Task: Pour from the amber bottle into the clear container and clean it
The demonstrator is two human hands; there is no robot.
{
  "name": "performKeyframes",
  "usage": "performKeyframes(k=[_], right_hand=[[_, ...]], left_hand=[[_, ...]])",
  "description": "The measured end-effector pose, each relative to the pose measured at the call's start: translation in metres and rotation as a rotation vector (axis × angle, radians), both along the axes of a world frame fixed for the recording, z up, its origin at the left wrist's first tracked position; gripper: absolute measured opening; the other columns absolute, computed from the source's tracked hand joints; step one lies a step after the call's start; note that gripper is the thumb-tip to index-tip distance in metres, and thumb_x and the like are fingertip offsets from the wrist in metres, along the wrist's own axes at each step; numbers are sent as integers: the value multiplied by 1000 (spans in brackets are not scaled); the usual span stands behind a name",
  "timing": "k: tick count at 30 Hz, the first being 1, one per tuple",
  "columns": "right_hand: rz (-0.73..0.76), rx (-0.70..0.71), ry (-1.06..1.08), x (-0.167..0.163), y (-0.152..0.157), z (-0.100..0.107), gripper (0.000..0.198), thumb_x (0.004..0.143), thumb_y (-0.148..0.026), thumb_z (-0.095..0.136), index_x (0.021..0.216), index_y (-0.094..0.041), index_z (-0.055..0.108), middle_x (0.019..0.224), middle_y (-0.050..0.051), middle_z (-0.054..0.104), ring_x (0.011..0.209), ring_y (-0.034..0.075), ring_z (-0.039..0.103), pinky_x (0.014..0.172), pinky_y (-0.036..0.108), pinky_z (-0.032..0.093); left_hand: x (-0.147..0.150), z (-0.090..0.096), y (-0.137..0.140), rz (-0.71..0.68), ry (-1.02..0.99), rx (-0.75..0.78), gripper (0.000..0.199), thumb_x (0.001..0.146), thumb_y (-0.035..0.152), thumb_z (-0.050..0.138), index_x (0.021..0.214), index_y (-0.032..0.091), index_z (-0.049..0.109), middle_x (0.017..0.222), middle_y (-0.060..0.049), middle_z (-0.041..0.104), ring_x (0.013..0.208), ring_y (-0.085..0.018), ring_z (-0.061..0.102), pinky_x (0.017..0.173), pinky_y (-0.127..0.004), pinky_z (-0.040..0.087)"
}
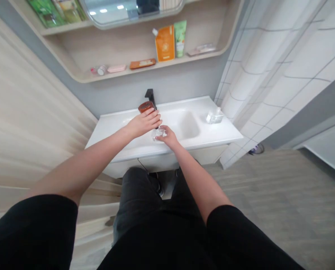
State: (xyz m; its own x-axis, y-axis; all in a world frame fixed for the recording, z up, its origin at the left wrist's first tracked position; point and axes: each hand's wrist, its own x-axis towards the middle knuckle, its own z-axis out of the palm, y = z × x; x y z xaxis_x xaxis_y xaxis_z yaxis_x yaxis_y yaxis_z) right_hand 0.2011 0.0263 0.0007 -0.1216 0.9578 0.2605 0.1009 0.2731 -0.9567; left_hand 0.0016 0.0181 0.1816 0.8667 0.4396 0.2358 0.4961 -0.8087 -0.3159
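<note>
Over the white sink (pixel 191 125), my left hand (pixel 145 123) is closed around a reddish-brown bottle (pixel 145 106). The bottle is tilted, with its base toward the wall and its other end down toward my right hand; my fingers cover most of its body. Just below and to the right, my right hand (pixel 169 138) grips a small clear bottle (pixel 157 134) between thumb and fingers. The dark neck of the brown bottle comes very near the clear one; I cannot tell whether they touch. Behind the brown bottle stands a black faucet (pixel 150 94).
A clear bottle (pixel 214 116) stands on the right of the counter. Above, the wall shelf (pixel 114 77) bears an orange pouch (pixel 165 44), a green tube (pixel 180 39) and small items, below a mirror (pixel 133 11). A beige curtain (pixel 29 112) hangs at left; white tiles (pixel 285 71) cover the right wall.
</note>
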Motion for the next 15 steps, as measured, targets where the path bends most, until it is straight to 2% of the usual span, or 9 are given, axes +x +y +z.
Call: performKeyframes(k=[5, 9, 12, 15], right_hand=[[6, -11, 20, 0, 0, 1, 78, 67, -46, 100, 136, -24, 70, 135, 8, 80, 119, 30, 76, 112, 46, 61], [8, -10, 21, -1, 0, 1, 78, 65, -46, 100, 134, -24, 70, 134, 8, 80, 122, 31, 75, 113, 46, 61], [15, -31, 18, -1, 0, 0, 77, 64, -47, 100, 131, -25, 71, 132, 7, 79, 122, 31, 74, 113, 47, 60], [28, -47, 61, 0, 0, -1, 79, 61, -50, 101, 130, -27, 71, 130, 6, 79, 119, 30, 72, 111, 47, 61]], left_hand=[[-1, 0, -2, 3, -13, -11, 38, 111, 19, 59, 143, 29, 75, 157, -11, 76, 165, -27, 59, 145, -62, 37], [-5, -9, -6, 46, -64, 13, 41, 111, 18, 55, 145, 27, 74, 157, -13, 75, 166, -30, 57, 144, -65, 38], [-9, -17, -13, 104, -131, 32, 44, 110, 18, 55, 150, 27, 72, 158, -16, 74, 164, -33, 57, 143, -69, 37], [-13, -26, -23, 219, -199, 29, 48, 110, 18, 54, 155, 26, 70, 157, -19, 73, 159, -38, 59, 137, -71, 39]])
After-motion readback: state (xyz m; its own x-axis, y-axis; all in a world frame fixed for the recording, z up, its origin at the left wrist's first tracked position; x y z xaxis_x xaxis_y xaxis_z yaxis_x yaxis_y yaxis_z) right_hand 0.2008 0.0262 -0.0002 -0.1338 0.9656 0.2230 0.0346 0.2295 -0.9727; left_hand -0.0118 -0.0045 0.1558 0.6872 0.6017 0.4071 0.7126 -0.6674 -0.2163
